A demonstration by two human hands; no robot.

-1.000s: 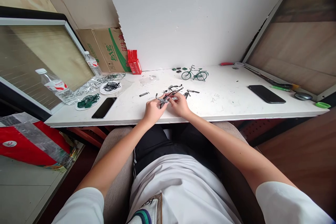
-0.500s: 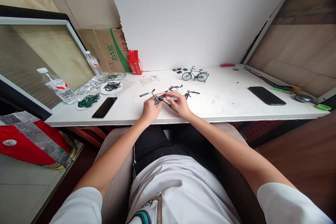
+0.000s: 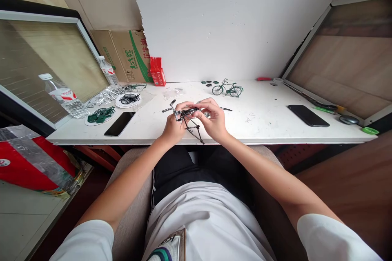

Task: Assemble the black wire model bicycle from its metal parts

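Near the front edge of the white table, my left hand (image 3: pixel 175 127) is closed round a small black bicycle frame (image 3: pixel 192 127) with handlebars at its left end. My right hand (image 3: pixel 213 121) pinches the top of the same frame, its fingertips close to those of my left hand. The frame's thin bars point down toward the table edge. Behind my hands lie loose dark parts, mostly hidden; one thin rod (image 3: pixel 226 109) shows to the right. A finished green model bicycle (image 3: pixel 228 89) stands farther back.
On the left are a phone (image 3: pixel 119 124), green parts (image 3: pixel 101 115), black parts on a white disc (image 3: pixel 128 99), two water bottles (image 3: pixel 65 97) and a red box (image 3: pixel 157 72). Another phone (image 3: pixel 308 115) and a green ring (image 3: pixel 370 131) lie at the right.
The black frame has turned in my hands, so its bars now point down and the handlebars show more. My right hand has shifted slightly right. The view has moved a little.
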